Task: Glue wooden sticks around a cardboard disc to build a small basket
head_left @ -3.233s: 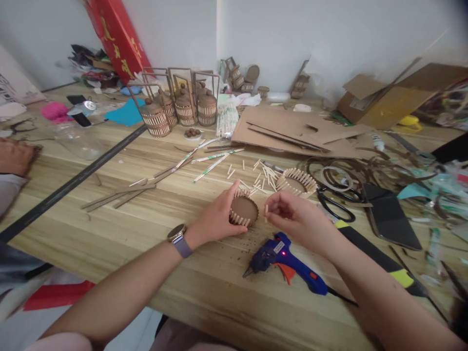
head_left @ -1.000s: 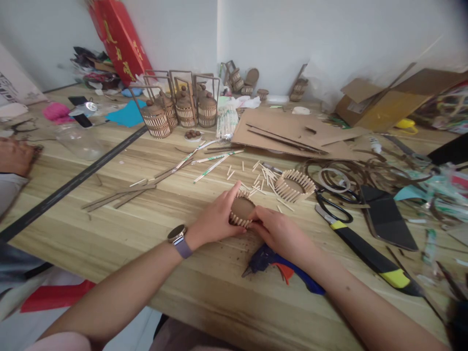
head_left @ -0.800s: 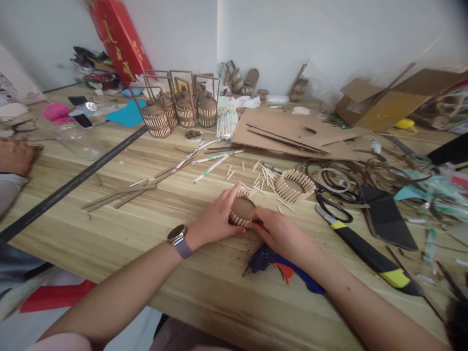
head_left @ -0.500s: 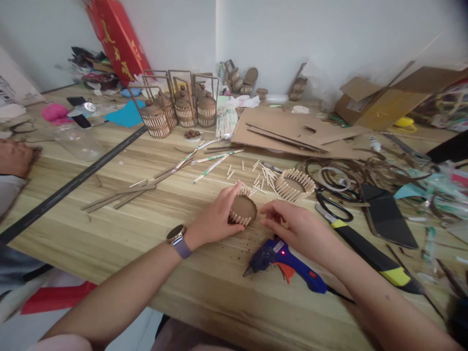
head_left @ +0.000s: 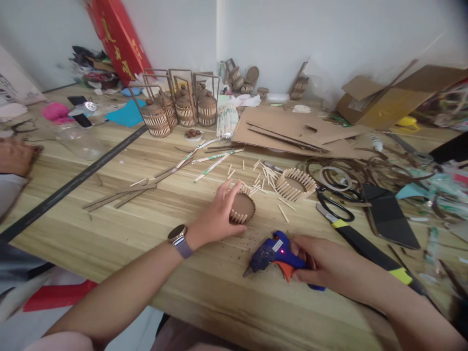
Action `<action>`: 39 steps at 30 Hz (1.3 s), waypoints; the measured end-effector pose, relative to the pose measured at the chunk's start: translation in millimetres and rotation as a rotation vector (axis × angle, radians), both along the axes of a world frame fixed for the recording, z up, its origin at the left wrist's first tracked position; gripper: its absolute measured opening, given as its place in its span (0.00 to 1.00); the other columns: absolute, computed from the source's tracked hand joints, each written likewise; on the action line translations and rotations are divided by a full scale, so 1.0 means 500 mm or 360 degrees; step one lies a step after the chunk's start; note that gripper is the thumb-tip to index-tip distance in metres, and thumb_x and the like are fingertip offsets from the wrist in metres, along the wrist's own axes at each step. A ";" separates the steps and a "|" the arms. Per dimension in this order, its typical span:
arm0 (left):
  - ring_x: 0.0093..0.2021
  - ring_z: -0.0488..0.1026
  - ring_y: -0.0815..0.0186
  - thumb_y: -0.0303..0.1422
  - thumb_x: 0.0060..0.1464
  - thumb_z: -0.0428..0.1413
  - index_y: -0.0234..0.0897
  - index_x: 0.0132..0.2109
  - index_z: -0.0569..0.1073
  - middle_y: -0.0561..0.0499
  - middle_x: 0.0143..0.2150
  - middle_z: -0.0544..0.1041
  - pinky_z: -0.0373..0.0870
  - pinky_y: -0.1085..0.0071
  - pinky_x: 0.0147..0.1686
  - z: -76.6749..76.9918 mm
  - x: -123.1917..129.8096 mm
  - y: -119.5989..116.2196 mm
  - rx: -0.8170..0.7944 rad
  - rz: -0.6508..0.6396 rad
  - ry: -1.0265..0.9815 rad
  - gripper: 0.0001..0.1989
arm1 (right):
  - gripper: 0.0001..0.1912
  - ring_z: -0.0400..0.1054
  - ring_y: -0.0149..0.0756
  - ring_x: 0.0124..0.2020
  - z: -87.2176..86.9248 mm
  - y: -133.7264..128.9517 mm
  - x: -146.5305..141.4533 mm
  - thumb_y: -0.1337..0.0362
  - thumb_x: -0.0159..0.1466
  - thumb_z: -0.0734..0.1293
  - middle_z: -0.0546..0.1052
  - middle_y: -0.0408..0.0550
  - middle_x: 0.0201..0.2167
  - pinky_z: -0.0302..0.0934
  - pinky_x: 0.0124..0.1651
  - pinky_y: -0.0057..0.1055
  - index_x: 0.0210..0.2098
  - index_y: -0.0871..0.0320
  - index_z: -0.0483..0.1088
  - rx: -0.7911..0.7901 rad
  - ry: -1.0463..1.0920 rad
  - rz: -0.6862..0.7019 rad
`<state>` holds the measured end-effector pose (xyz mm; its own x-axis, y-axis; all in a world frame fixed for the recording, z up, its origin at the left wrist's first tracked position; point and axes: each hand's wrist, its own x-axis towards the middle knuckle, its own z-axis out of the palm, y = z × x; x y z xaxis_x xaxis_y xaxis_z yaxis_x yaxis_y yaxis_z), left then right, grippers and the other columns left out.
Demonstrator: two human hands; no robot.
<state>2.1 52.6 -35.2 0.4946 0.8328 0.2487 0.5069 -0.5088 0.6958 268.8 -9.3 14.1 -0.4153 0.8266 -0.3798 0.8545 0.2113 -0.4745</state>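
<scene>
My left hand, with a watch on its wrist, is closed round the near-left side of a small round basket base. The base is a brown cardboard disc edged with short upright wooden sticks; my fingers hide part of them. My right hand is wrapped about the handle of a blue hot glue gun with an orange trigger. The gun lies on its side on the table, nozzle pointing left, its small red light lit. A similar ring of sticks stands further back, beside loose short sticks.
Scissors, a utility knife and a phone lie at the right. Finished lidded mini baskets stand behind, near a cardboard sheet. Another person's hand rests at the left edge.
My right hand has moved down and right from beside the basket base onto the glue gun's handle. Sticks show where it was. My left hand stays almost in place on the base.
</scene>
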 end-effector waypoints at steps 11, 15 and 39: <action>0.70 0.49 0.47 0.27 0.46 0.67 0.48 0.70 0.36 0.38 0.69 0.50 0.53 0.47 0.66 -0.004 0.002 0.003 0.0023 0.0022 -0.0017 0.57 | 0.04 0.63 0.33 0.27 0.003 0.013 0.025 0.61 0.58 0.65 0.69 0.41 0.26 0.60 0.28 0.27 0.31 0.54 0.66 -0.0143 0.0525 -0.0178; 0.69 0.53 0.47 0.27 0.46 0.66 0.46 0.71 0.35 0.37 0.68 0.53 0.55 0.47 0.65 -0.004 0.002 0.004 0.0015 0.0006 -0.0030 0.58 | 0.11 0.70 0.39 0.34 0.002 0.014 0.038 0.57 0.57 0.68 0.76 0.47 0.34 0.66 0.36 0.32 0.38 0.55 0.72 0.0022 0.0732 -0.0316; 0.67 0.56 0.46 0.27 0.46 0.66 0.45 0.71 0.36 0.37 0.67 0.57 0.58 0.46 0.64 -0.008 0.002 0.005 0.0006 0.0014 -0.0069 0.57 | 0.11 0.69 0.36 0.27 -0.040 0.002 -0.034 0.59 0.65 0.62 0.73 0.45 0.26 0.63 0.30 0.30 0.30 0.55 0.70 0.0425 0.0639 -0.0055</action>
<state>3.3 55.1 -39.4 0.4758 0.8361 0.2729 0.4807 -0.5071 0.7154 251.8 -8.4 -5.7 -0.4565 0.8891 0.0323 0.6233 0.3456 -0.7015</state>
